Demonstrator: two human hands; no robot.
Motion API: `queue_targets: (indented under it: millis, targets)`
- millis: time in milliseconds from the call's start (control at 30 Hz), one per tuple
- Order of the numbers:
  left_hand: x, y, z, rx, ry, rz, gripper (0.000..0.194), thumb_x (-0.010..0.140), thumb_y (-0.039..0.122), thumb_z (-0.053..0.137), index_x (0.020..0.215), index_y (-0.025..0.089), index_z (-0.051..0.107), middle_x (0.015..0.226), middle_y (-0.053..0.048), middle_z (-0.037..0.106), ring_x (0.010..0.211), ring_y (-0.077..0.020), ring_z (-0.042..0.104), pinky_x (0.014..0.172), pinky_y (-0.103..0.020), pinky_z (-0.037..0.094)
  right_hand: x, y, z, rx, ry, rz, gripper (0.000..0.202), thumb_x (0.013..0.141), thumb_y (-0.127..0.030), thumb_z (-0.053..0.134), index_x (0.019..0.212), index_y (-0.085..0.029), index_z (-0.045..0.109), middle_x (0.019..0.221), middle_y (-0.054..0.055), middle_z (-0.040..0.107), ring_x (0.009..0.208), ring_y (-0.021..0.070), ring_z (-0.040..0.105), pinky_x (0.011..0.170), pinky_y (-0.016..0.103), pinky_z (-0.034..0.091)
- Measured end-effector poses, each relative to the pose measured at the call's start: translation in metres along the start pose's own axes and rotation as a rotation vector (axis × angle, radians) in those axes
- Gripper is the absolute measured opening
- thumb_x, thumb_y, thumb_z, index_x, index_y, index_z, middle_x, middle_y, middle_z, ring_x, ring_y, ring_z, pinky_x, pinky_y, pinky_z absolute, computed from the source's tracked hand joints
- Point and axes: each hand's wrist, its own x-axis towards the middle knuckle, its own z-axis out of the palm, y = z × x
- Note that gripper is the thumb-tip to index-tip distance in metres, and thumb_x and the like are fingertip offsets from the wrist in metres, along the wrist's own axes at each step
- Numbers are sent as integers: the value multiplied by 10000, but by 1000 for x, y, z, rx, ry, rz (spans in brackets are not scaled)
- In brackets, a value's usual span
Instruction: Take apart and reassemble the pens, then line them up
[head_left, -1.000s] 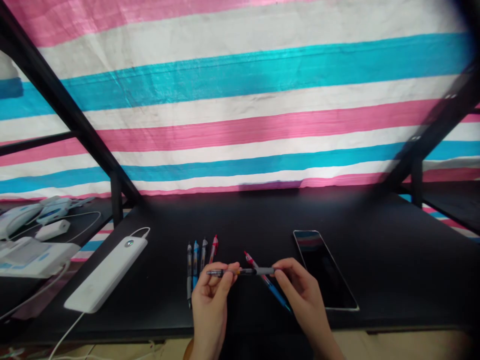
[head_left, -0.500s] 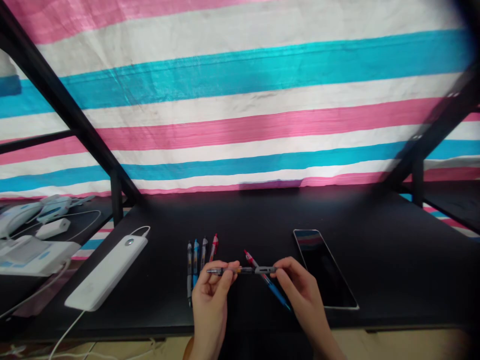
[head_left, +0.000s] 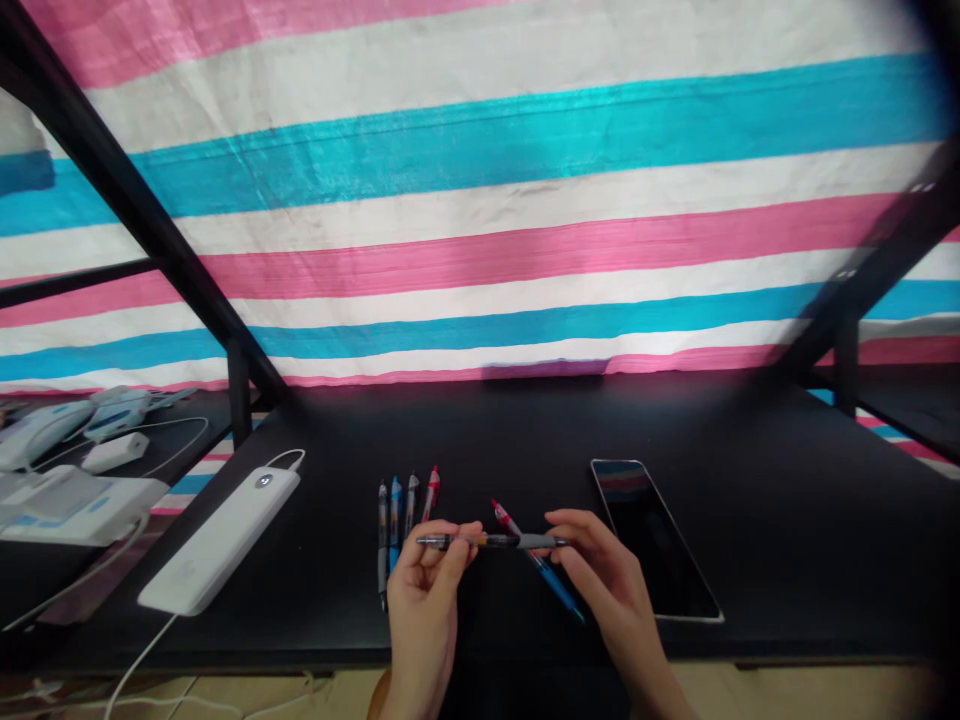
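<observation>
A gel pen (head_left: 495, 541) with a clear barrel, black end and grey grip is held level above the black table. My left hand (head_left: 429, 580) pinches its clear barrel between thumb and fingers. At the grey grip end, my right hand (head_left: 604, 572) has its thumb below and its fingers around the tip, in a loose pinch. Beneath the held pen lies a pen with a red top and blue grip (head_left: 559, 588), slanting across the table. Beyond my left hand are a black-grey pen (head_left: 382, 540), a blue pen (head_left: 395, 515), a grey-black pen (head_left: 412, 500) and a red pen (head_left: 432, 490), partly hidden.
A smartphone (head_left: 656, 540) lies right of my right hand. A white power bank (head_left: 221, 540) with a cable is on the left of the black table (head_left: 480, 430). White devices and cables sit farther left. A striped sheet (head_left: 480, 220) hangs behind, between black frame bars.
My right fingers have loosened and shifted at the grip end, so more of the pen's grey grip and tip shows. My left hand keeps its pinch. The view has moved slightly.
</observation>
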Motion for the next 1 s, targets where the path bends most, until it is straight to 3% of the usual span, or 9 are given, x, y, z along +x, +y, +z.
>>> queue_targets:
  millis: [133,300,567,767,1000]
  targets:
    - [0,-1,0,-4,1,-4,359,592,367,979,792,193,736,798,-47,826,790,-164,790,749,-186,602,1,-2,1,-28,-2,39,224,973,-404,637,852,-222,684,718,10,687,681,170,624,655,267,457]
    - [0,-1,0,-20,23,4,351,589,358,981,787,195,742,787,-35,819,785,-157,784,734,-180,599,1,5,-6,116,88,48,131,913,-352,729,983,-244,702,789,19,736,738,179,682,663,248,498]
    - [-1,0,0,-36,47,64,336,615,368,968,786,190,740,774,-24,799,704,-149,760,707,-212,611,-2,8,-5,444,218,-20,55,866,-248,757,904,-235,719,668,-16,640,590,113,574,549,200,437]
    - [1,-1,0,-48,87,81,349,608,384,971,786,196,736,756,-8,791,701,-137,750,684,-193,603,-1,4,-4,494,293,-65,37,831,-231,740,861,-240,720,783,-11,604,591,103,569,511,205,437]
    - [2,-3,-1,-58,89,81,350,597,387,978,774,201,739,747,-4,789,682,-129,746,678,-179,599,-1,5,-5,506,272,-76,34,850,-248,749,871,-233,726,787,-2,591,608,105,574,526,207,460]
